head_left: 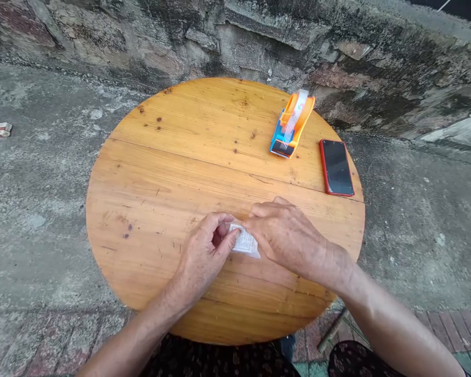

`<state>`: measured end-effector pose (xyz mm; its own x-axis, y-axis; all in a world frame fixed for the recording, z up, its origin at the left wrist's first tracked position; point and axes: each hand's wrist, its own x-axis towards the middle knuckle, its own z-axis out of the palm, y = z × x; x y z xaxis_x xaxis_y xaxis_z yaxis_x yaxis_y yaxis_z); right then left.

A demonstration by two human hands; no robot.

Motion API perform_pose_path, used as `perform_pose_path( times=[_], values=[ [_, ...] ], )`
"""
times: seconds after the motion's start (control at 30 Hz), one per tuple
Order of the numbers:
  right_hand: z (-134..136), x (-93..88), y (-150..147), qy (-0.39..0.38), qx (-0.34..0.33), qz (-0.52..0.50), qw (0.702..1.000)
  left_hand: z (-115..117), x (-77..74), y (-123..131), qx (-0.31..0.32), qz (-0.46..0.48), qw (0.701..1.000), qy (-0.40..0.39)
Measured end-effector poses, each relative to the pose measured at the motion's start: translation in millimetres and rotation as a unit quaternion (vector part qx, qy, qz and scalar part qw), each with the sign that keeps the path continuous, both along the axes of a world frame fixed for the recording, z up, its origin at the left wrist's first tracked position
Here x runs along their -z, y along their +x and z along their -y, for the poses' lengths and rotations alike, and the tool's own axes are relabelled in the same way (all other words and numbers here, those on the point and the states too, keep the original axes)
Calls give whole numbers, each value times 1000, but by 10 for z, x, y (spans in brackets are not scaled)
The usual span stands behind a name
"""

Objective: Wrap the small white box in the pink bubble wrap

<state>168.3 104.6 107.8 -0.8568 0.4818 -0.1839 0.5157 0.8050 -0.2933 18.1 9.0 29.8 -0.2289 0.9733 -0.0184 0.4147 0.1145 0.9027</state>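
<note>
Between my hands, over the near half of the round wooden table (160, 173), is a small clear plastic packet (245, 242) with a white printed label. My left hand (206, 243) pinches its left side between thumb and fingers. My right hand (284, 230) is closed at the packet's upper right edge, its fingertips bent down and partly hidden behind the knuckles. What is inside the packet is too small to make out.
An orange and blue tape dispenser (292, 125) with a roll of tape stands at the table's back right. Nearer the right edge lies a phone (337, 166) in a red case. Behind the table rises a stone wall (235, 42). A small box (1, 130) lies on the concrete ground at left.
</note>
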Motion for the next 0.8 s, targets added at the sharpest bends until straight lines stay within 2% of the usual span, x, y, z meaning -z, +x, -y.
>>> perform_pose_path(
  times=[0.27, 0.4, 0.6, 0.8],
  values=[
    [219, 104, 86, 106, -15, -6, 994, -17, -13, 7, 8, 12, 1000, 17],
    [278, 115, 136, 118, -5, -27, 993, -10, -14, 8, 5, 8, 1000, 18],
    [308, 126, 313, 63, 109, -145, 981, -9, -11, -1, 13, -1, 1000, 20],
    [569, 426, 414, -15, 229, -203, 952, -27, -20, -5, 9, 10, 1000, 16]
  ],
)
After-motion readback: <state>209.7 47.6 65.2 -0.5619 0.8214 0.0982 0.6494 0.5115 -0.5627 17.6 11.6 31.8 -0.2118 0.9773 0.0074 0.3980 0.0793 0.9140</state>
